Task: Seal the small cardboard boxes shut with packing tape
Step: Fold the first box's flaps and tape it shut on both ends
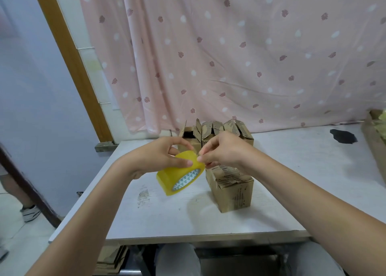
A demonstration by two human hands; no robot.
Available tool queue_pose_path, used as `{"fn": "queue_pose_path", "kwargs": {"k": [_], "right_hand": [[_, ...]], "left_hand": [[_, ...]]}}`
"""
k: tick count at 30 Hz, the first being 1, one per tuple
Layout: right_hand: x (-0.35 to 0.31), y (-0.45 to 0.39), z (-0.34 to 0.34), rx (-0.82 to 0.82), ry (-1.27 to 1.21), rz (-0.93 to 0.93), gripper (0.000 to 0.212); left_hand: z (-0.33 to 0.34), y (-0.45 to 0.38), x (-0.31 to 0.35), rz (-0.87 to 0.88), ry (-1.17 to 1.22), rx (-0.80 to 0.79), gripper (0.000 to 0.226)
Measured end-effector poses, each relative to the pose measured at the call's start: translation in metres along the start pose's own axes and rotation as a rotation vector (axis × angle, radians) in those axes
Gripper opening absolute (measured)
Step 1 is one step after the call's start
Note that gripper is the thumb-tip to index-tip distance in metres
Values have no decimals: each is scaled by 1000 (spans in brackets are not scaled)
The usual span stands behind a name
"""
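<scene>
Near the table's centre, left hand (161, 157) grips the tape roll (180, 172); right hand (221, 150) pinches its end. Near box (230, 187) untaped; far boxes (217, 132) open.

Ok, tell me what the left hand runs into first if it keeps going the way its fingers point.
Probably the right hand, whose fingertips meet the left hand at the edge of the yellow tape roll it grips. Depth is unclear.

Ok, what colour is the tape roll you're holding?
Translucent yellow tape roll, with a white core printed in teal triangles; seen in the head view.
</scene>
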State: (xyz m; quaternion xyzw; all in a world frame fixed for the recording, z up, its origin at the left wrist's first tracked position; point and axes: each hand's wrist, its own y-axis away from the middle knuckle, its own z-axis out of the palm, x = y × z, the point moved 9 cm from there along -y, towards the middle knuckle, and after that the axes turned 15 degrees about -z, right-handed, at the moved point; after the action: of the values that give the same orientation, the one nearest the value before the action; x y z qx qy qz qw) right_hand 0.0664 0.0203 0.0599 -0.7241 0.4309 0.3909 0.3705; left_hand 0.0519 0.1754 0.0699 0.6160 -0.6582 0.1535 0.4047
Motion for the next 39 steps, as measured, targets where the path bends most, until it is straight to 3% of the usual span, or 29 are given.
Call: {"fn": "queue_pose_path", "kwargs": {"k": [3, 6, 11, 20, 27, 33, 39], "right_hand": [[1, -1, 0, 27, 24, 1, 40], [-3, -1, 0, 50, 37, -36, 19], [-4, 0, -2, 171, 94, -61, 9], [1, -1, 4, 153, 248, -50, 21], [-2, 2, 7, 124, 282, -41, 17], [-9, 3, 4, 135, 296, -72, 15], [-10, 6, 4, 165, 302, -96, 14]], "left_hand": [[-1, -1, -1, -1, -6, 23, 34], [2, 0, 1, 5, -10, 11, 35], [4, -1, 4, 12, -67, 39, 38], [1, -2, -2, -81, -73, 103, 52], [3, 1, 4, -65, -71, 84, 40], [5, 5, 10, -44, -60, 32, 15], [5, 1, 9, -29, -66, 51, 12]]}}
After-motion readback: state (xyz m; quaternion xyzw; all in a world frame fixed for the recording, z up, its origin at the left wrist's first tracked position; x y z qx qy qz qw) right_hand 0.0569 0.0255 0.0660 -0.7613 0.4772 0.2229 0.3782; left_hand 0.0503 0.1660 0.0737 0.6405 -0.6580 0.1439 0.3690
